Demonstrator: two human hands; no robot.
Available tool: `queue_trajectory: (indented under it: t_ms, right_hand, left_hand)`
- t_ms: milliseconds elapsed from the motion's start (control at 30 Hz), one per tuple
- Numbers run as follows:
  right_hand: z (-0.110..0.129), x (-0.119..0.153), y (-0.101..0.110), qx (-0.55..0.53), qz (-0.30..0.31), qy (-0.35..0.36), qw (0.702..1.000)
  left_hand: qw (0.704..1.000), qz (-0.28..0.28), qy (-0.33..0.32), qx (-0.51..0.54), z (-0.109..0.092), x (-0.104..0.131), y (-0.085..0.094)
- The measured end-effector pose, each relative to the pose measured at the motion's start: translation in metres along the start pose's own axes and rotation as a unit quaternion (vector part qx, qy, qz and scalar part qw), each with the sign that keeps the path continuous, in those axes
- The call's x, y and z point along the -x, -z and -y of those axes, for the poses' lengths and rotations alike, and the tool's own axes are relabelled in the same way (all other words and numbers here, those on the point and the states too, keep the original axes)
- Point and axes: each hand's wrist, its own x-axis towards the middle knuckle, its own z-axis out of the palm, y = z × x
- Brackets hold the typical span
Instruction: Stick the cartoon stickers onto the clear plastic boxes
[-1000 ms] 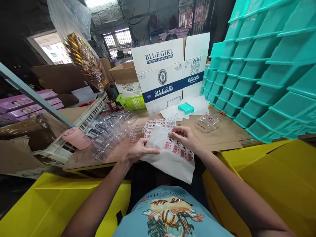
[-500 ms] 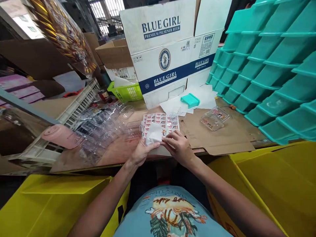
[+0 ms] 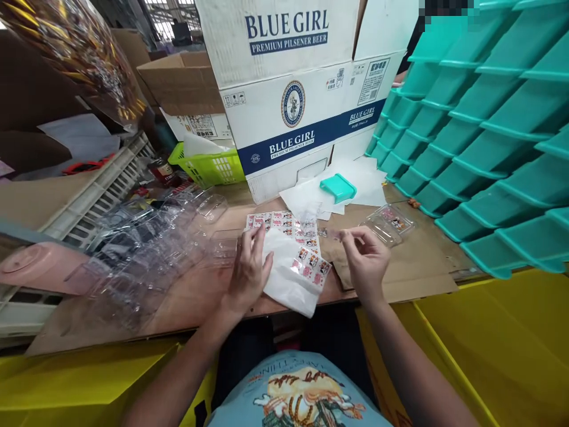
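Pink lidded container lies on its side at far left, against the white plastic crate. Clear plastic cases, loosely heaped, cover the left of the wooden table; lime-green basket behind them, holding white paper. Left hand: fingers extended close together, thumb apart, laid at the left edge of the front sticker sheet. This sheet is mostly bare white backing, with pink and character stickers remaining at its right; it lies askew on the table, overlapping a second sticker sheet. Blue Girl beer carton stands behind; loose turquoise plastic piece on white papers at its foot. Right hand: thumb and forefinger pinching the right end of a small transparent sticker, raised right of both sheets; exact print unclear. Clear case with stickers just beyond the right hand, on brown cardboard. Stacked turquoise bins at far right, above a yellow box.
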Motion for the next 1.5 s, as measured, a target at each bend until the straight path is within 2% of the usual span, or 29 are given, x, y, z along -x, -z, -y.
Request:
queue_trajectory:
  t_ms: [33,100,167,200,233,300,400,467,533,633,667,700,767,867,933,1000,1067,1100,1200,1233,1267,1333,1433,1500]
  right_hand:
    - [0.003,0.002,-0.003,0.035,-0.001,0.047,0.998]
    - [0.009,0.01,-0.012,0.103,0.038,0.141,0.984]
    - [0.013,0.02,-0.021,0.148,0.128,0.203,0.96]
    - [0.014,0.024,-0.024,0.148,0.178,0.212,0.95]
    - [0.014,0.026,-0.025,0.13,0.218,0.201,0.946]
    - [0.013,0.023,-0.022,0.066,0.247,0.133,0.958]
    - [0.011,0.005,-0.015,0.001,0.245,0.005,0.97]
    - [0.01,-0.009,-0.01,-0.004,0.258,-0.021,0.966]
    - [0.009,-0.021,-0.003,-0.006,0.222,-0.013,0.975]
    - [-0.001,-0.036,0.006,0.007,0.071,0.022,0.997]
    - [-0.007,-0.04,0.007,0.026,0.046,0.036,0.998]
    - [-0.013,-0.045,0.005,0.053,0.045,0.052,0.996]
    - [-0.028,-0.053,-0.007,0.12,0.087,0.068,0.987]
    - [-0.046,-0.061,-0.034,0.197,0.14,0.038,0.97]
    - [-0.05,-0.064,-0.047,0.182,0.153,-0.003,0.971]
    - [-0.044,-0.066,-0.049,0.069,0.152,-0.049,0.985]
    - [-0.031,-0.069,-0.04,-0.099,0.157,-0.12,0.975]
    - [-0.022,-0.07,-0.033,-0.176,0.171,-0.165,0.955]
    - [-0.001,-0.072,-0.017,-0.304,0.247,-0.293,0.872]
    - [0.002,-0.072,-0.014,-0.317,0.268,-0.326,0.849]
    - [0.004,-0.071,-0.014,-0.322,0.282,-0.353,0.832]
    - [0.004,-0.066,-0.017,-0.319,0.294,-0.388,0.813]
    - [0.001,-0.059,-0.024,-0.303,0.311,-0.402,0.806]
    - [0.005,-0.055,-0.024,-0.28,0.31,-0.366,0.831]
  left_hand:
    - [1.0,-0.001,-0.029,0.0,-0.007,0.001,-0.004]
    - [0.994,0.064,-0.017,0.084,-0.017,0.004,-0.015]
    - [0.961,0.134,0.057,0.234,-0.019,0.006,-0.026]
    - [0.936,0.146,0.101,0.305,-0.018,0.006,-0.03]
    - [0.91,0.144,0.14,0.362,-0.014,0.006,-0.032]
    - [0.878,0.121,0.191,0.422,-0.008,0.005,-0.032]
    - [0.866,0.134,0.207,0.434,-0.006,0.006,-0.027]
    - [0.866,0.168,0.197,0.428,-0.007,0.007,-0.027]
    - [0.877,0.175,0.181,0.409,-0.005,0.004,-0.029]
    - [0.928,0.093,0.131,0.335,0.007,-0.011,-0.037]
    - [0.947,0.066,0.107,0.297,0.012,-0.02,-0.04]
    - [0.961,0.053,0.083,0.258,0.016,-0.029,-0.045]
    - [0.978,0.062,0.05,0.193,0.02,-0.047,-0.056]
    - [0.983,0.079,0.039,0.163,0.017,-0.066,-0.074]
    - [0.981,0.081,0.035,0.171,0.013,-0.07,-0.081]
    - [0.975,0.067,0.052,0.207,0.01,-0.068,-0.079]
    - [0.947,0.058,0.112,0.295,0.007,-0.063,-0.07]
    - [0.92,0.074,0.149,0.355,0.005,-0.06,-0.064]
    - [0.81,0.201,0.221,0.505,-0.002,-0.05,-0.047]
    - [0.781,0.231,0.227,0.534,-0.005,-0.047,-0.044]
    - [0.765,0.243,0.227,0.552,-0.007,-0.043,-0.041]
    - [0.756,0.232,0.221,0.571,-0.012,-0.037,-0.038]
    - [0.742,0.231,0.218,0.591,-0.019,-0.032,-0.034]
    - [0.74,0.221,0.213,0.599,-0.024,-0.031,-0.031]
